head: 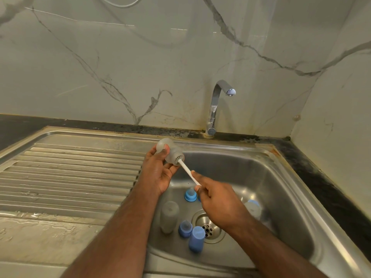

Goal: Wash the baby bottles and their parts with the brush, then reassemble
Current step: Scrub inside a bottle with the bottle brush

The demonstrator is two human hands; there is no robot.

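While the left hand (158, 171) grips the bottle (169, 151) over the sink's (281, 197) far-left rim, the right hand (218, 199) pinches the brush (187, 170) handle; wet plastic could slip, dropping among parts below.

A frosted translucent plastic baby bottle (167, 150) is held on its side above the sink's left rim, mouth toward the basin, with the grey bristle head of a white-handled bottle brush (187, 171) seated in its opening. A second frosted bottle body (169, 216) lies in the basin, left of the drain. Around the drain rest two blue collars fitted with clear teats (190, 194) (185, 228), a blue cap (196, 238) and a partly hidden bottle with a blue top (253, 207).
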